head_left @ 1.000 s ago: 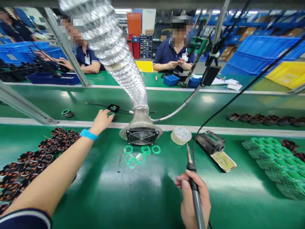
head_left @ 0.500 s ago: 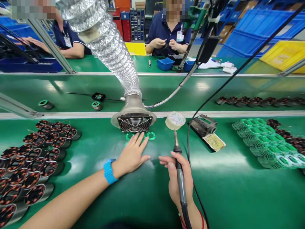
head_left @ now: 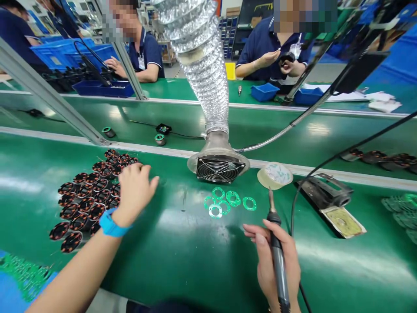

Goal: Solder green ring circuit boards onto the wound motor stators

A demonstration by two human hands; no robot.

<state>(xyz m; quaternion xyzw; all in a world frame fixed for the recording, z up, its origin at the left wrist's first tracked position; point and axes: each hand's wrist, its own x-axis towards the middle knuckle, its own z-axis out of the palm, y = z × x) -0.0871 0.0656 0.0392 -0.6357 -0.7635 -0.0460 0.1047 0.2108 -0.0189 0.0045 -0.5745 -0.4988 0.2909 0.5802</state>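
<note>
The left hand (head_left: 135, 191) had moved from the green rings (head_left: 228, 201), left loose on the table (head_left: 182, 261), to the copper coils (head_left: 86, 204), turning the work there; I cannot tell whether its grip had closed. The right hand (head_left: 289, 256) kept its grip around the soldering iron (head_left: 277, 256).

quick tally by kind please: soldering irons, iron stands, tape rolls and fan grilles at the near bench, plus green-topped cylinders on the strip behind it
Soldering iron: 1
Iron stand: 1
Tape roll: 1
Fan grille: 1
Green-topped cylinders: 2
Total: 6
</note>
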